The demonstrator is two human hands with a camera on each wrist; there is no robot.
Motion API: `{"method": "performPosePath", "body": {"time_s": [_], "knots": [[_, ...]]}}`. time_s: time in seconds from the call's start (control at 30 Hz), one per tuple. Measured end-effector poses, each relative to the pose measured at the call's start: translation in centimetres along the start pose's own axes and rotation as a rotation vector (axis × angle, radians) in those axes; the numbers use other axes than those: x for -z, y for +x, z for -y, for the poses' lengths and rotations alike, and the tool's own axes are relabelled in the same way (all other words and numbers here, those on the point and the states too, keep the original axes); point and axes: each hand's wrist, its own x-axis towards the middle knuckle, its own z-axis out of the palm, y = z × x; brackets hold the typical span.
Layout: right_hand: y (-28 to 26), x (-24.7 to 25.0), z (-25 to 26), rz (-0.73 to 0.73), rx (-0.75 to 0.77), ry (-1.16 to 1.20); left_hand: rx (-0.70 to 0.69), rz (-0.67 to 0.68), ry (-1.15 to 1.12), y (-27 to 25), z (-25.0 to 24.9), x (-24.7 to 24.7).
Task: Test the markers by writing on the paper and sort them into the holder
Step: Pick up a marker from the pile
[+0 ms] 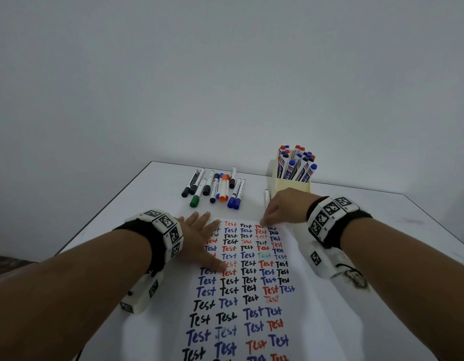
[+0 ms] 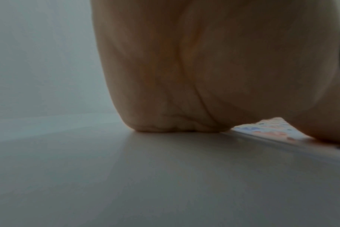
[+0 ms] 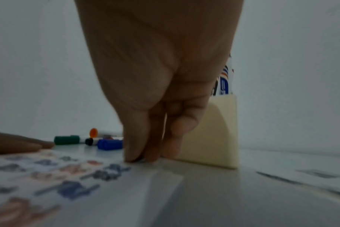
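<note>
Below a bare grey wall, our white table point(image 1: 382, 217) carries the paper point(image 1: 251, 295), lettered "Test" in black, blue and red. Our left hand point(image 1: 199, 238) lies spread on it; our right hand point(image 1: 283, 207) pinches a marker point(image 1: 266, 197) at its top edge. Beyond it lie loose markers point(image 1: 217, 188) and the holder point(image 1: 290, 185).

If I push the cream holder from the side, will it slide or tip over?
Probably it tips sooner than it slides. The holder is packed with upright markers that stand well above its rim, so its weight likely sits high. Its base looks small on the smooth white table, so a low, slow push may slide it; a push near the rim seems riskier.
</note>
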Motion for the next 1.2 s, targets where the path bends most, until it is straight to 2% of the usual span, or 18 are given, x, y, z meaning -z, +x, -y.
{"method": "performPosePath", "body": {"time_s": [0.13, 0.3, 0.47, 0.6, 0.73, 0.9, 1.1, 1.2], "knots": [[0.3, 0.0, -0.1, -0.112, -0.017, -0.019, 0.003, 0.003, -0.011, 0.1, 0.0, -0.1], [1.0, -1.3, 1.0, -0.046, -0.046, -0.175, 0.001, -0.005, -0.007, 0.2, 0.0, -0.2], [0.9, -0.7, 2.0, -0.086, -0.112, -0.099, 0.002, -0.009, -0.008, 0.1, 0.0, 0.0], [-0.6, 0.3, 2.0, -0.193, -0.183, 0.265, 0.002, -0.007, -0.013, 0.2, 0.2, 0.0], [-3.6, -0.3, 2.8, -0.334, -0.232, 0.985, -0.001, 0.002, -0.024, 0.3, 0.3, -0.2], [-6.7, -2.7, 3.3, -0.258, -0.224, 1.525, 0.002, -0.017, -0.026, 0.1, 0.1, -0.2], [-8.7, -5.3, 2.1, -0.21, -0.127, 1.818, 0.005, -0.022, 0.0, 0.4, 0.1, -0.4], [-9.1, -6.1, 1.3, -0.18, -0.087, 1.806, -0.002, -0.011, 0.009, 0.5, 0.1, -0.2]]}}
